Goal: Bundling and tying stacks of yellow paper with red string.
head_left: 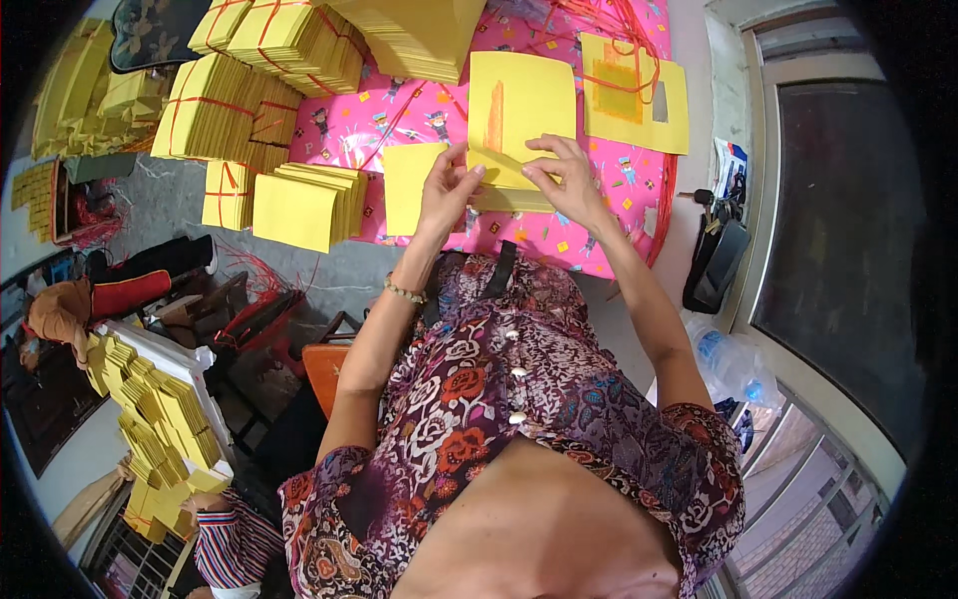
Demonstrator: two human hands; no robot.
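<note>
Pink patterned cloth covers the bench (599,215), where both hands pinch one yellow paper sheet (519,115): left hand (444,195) at its lower edge, right hand (564,175) beside. Beyond the left hand, roughly five string-tied yellow bundles (225,110) look finished (loose stacks (304,200) remain untied).

Yellow paper sheet (519,105) (orange stripe); pink cartoon-print tablecloth (419,115); red-tied yellow stacks (225,110); purple floral blouse (519,399).

Tied yellow paper bundles (225,110), pink patterned tablecloth (419,110)
</note>
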